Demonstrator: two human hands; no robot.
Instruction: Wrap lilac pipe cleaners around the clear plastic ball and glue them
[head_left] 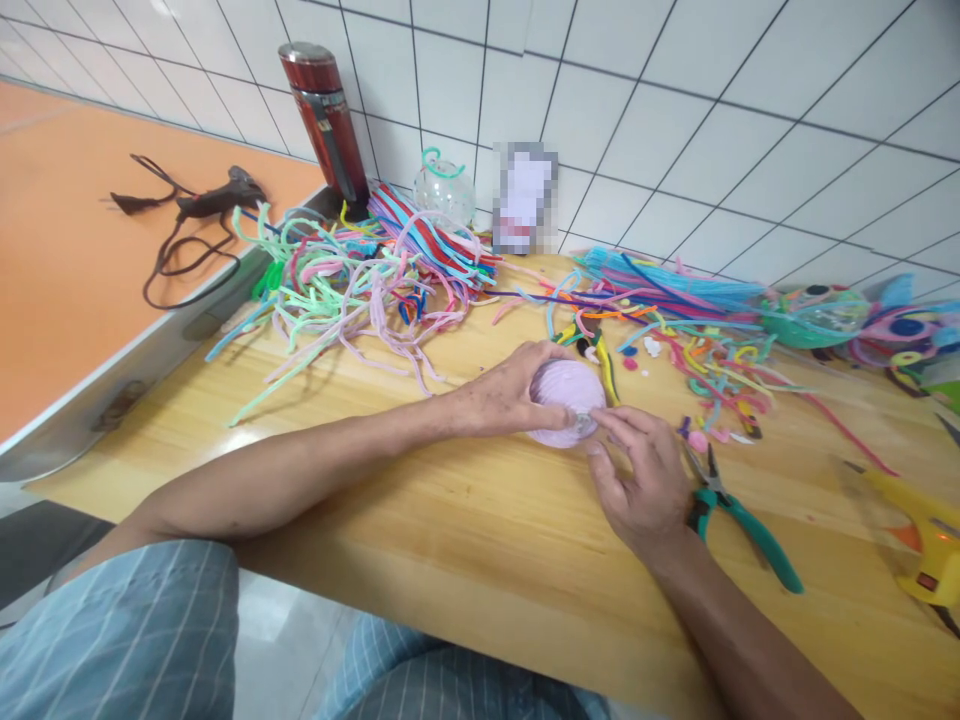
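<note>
My left hand (517,390) grips a lilac ball (570,385) wound with fuzzy pipe cleaner, thumb across its near side and fingers over the far side. A small clear, glassy patch shows low on the ball, beside the left thumb. At that patch are the curled fingertips of my right hand (641,475), touching the ball; whatever may be pinched there is too small to make out. Green-handled long-nose pliers (739,520) lie just right of my right hand. Behind the ball rest yellow-and-black handled cutters (607,370), partly hidden.
Pipe cleaners lie in a tangled heap (345,290) at left and a blue bundle (675,285) at right. A red flask (326,120), clear globe (445,195) and phone (523,200) stand by the tiled wall. A yellow glue gun (919,530) is far right; a corded black tool (221,195) lies left.
</note>
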